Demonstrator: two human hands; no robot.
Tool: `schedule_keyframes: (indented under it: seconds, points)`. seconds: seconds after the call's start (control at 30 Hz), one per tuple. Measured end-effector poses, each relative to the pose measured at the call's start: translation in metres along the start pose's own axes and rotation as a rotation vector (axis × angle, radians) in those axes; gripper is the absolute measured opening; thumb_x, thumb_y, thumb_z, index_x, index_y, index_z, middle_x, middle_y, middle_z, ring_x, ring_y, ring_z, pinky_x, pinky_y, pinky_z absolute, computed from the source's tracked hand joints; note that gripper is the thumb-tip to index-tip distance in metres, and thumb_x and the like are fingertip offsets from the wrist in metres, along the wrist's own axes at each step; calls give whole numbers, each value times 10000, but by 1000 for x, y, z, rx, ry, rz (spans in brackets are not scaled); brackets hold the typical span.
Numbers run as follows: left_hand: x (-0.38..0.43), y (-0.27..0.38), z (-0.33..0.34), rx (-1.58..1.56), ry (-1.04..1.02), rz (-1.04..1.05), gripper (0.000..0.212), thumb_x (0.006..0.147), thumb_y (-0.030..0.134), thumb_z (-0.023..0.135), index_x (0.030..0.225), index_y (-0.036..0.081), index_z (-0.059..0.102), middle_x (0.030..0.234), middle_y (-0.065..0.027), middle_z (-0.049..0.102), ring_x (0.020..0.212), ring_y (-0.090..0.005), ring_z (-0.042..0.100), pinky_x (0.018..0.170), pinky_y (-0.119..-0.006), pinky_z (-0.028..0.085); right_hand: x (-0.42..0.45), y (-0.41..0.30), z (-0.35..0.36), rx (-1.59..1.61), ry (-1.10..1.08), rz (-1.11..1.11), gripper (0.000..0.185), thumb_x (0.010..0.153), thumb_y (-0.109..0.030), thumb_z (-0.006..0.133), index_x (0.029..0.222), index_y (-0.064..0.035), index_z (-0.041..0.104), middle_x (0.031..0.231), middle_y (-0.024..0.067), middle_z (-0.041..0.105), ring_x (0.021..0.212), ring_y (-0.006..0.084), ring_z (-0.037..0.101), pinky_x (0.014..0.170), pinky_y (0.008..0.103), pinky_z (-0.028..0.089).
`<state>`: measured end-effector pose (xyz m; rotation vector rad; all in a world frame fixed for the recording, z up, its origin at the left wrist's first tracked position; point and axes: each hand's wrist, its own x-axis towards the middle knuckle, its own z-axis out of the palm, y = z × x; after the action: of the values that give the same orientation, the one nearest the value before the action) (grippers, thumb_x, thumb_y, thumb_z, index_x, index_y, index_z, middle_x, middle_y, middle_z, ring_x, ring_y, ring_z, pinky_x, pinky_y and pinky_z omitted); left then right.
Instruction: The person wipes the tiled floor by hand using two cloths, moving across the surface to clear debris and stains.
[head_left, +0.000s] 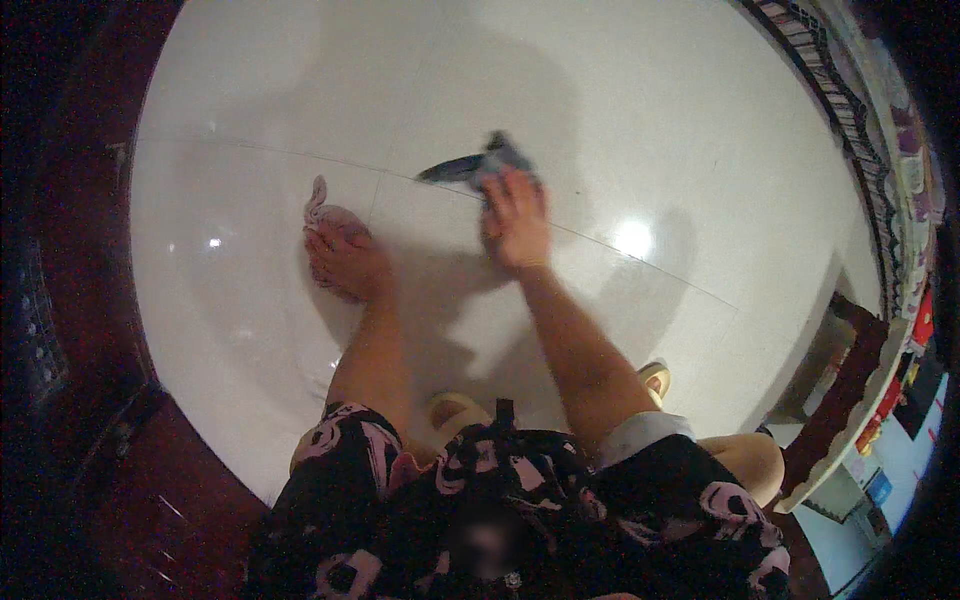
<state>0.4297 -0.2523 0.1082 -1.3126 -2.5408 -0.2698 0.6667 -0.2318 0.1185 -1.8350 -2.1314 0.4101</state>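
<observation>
My left hand (351, 261) is closed around a bunched, pinkish patterned cloth (339, 222), whose thin twisted end sticks out past the fingers. It is low over the pale tiled floor (465, 67); contact with the floor cannot be made out. To its right, my right hand (521, 217) lies over a dark grey-blue cloth (499, 161) on the floor, with its fingers pressed onto the fabric. A dark pointed flap of this cloth spreads to the left. Both the hand and the cloth are blurred. The palm is hidden.
Yellow slippers (655, 379) are on my feet. Dark reddish-brown furniture (82, 457) borders the floor on the left. A lace-trimmed fabric cover (862, 127) curves along the right. At lower right stands a table edge (847, 450) with several colourful items. Thin tile joints cross the floor.
</observation>
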Motion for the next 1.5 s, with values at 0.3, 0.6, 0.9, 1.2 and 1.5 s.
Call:
schedule_keyframes:
  seconds: [0.3,0.6,0.9,1.2,1.5]
  points:
    - [-18,-9,24,-59,-78,-117,541,841,226,509,1359,87,438,1393,-174,437,1270,-358,427,1033,-515,316,-201,268,-69,-432,455,664,519,954,-373,366,1352,-49,446,1363,214,436,1270,375,397,1095,494,260]
    - [-142,129,-25,-219,-219,26,547,781,215,574,1310,101,497,1405,-159,421,1294,-363,394,1074,-524,275,-52,99,7,27,212,173,502,915,-289,420,1372,-85,455,1399,202,407,1320,396,339,1118,525,196]
    - [-163,97,-37,-123,-134,77,554,783,159,615,1313,78,473,1423,-172,397,1347,-351,329,1109,-516,229,60,126,-27,26,314,-90,356,848,-153,479,1178,-87,595,1247,155,547,1203,338,468,1048,482,334]
    - [-142,55,-81,-49,-367,-128,540,775,115,593,1307,98,500,1432,-144,401,1348,-321,345,1111,-485,255,-322,306,-130,-473,539,1318,492,905,-394,456,1164,9,569,1079,210,618,979,300,604,840,426,474]
    - [-129,69,-93,-11,-430,-188,506,793,119,591,1291,104,503,1408,-150,430,1319,-323,387,1079,-484,304,-23,252,-51,-336,566,570,440,962,-285,394,1305,-20,466,1342,175,470,1293,333,383,1078,488,266]
